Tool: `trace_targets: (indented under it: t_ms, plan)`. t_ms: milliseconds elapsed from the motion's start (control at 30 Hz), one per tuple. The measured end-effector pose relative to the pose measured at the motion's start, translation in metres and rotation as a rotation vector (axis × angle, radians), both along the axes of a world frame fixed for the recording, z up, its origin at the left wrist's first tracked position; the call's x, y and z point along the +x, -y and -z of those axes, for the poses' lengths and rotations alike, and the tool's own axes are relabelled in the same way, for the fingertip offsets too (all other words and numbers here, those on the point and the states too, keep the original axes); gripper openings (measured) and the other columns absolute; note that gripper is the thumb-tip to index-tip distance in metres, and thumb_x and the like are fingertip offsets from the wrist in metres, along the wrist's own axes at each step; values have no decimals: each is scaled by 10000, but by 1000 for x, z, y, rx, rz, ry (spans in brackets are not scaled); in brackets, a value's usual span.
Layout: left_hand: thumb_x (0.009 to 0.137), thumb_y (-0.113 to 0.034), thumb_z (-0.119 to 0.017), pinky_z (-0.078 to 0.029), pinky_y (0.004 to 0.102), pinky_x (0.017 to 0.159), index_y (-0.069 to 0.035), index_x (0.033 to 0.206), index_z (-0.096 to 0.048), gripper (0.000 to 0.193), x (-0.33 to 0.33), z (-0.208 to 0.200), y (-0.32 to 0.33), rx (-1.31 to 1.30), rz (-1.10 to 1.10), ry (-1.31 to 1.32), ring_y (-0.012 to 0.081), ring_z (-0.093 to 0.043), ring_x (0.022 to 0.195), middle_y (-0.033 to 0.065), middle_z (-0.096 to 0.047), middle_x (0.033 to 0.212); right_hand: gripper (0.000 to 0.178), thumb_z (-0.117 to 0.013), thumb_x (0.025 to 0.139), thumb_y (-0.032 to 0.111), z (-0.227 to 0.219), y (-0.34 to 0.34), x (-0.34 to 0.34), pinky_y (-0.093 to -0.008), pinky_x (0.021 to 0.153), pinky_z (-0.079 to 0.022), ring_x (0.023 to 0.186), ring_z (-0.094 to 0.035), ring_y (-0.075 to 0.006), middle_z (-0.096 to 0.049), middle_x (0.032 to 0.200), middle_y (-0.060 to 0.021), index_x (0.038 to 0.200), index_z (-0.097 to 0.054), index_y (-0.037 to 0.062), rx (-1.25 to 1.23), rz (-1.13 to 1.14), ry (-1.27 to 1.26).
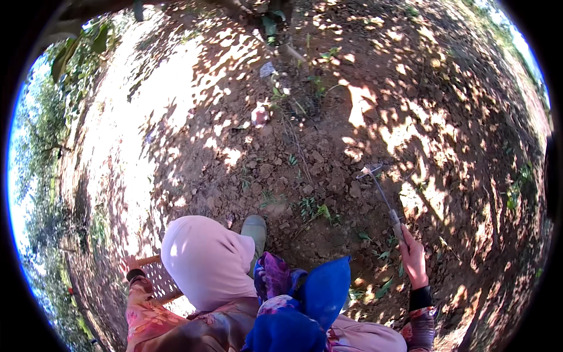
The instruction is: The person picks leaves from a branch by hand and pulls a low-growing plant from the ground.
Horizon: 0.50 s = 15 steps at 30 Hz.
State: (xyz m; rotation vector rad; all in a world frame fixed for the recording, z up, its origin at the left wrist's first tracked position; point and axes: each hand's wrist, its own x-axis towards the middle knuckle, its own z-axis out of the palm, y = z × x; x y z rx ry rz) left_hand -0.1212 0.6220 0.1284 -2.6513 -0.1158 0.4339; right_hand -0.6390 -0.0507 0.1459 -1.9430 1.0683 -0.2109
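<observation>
My right hand (413, 258) is closed round the handle of a small hand hoe (384, 195), at the right. Its thin metal shaft reaches forward to a narrow crosswise head, which is at or just above the soil; I cannot tell if it touches. At the far left, my left hand (127, 265) grips the wooden rail of a low woven stool (164, 284). The stool is tilted beside my left leg and partly hidden behind my pale pink knee (205, 261). A green boot (254, 229) shows past that knee on the ground.
Brown cloddy soil (275, 173) spreads ahead under dappled sunlight. Small green weeds (311, 208) grow in front of the boot. A pale crumpled scrap (267, 70) and a pinkish lump (260, 115) lie farther off. Leafy branches (99, 38) hang at the upper left.
</observation>
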Motion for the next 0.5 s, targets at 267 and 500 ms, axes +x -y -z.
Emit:
trace_targets:
  t_ms: [267,500]
  plan:
    - [686,-539,-697,-360,506,888,-119,1039,-607,556,20,118,212,-271,316,-254,327,-492,1038,186,-450,1137,471,-549,878,75,-9,-26,-43,-366,843,-491,1011,-618,-342,-607,1158,-204,1342,-461,67,41,87,-173]
    - [678,-529,-698,-392,492,807,-96,919,-627,501,79,79,247,-166,452,-181,334,-523,920,186,-487,982,432,-552,895,158,21,-35,-45,-393,640,-500,687,-627,-336,-634,832,-194,1324,-498,165,-69,140,-52]
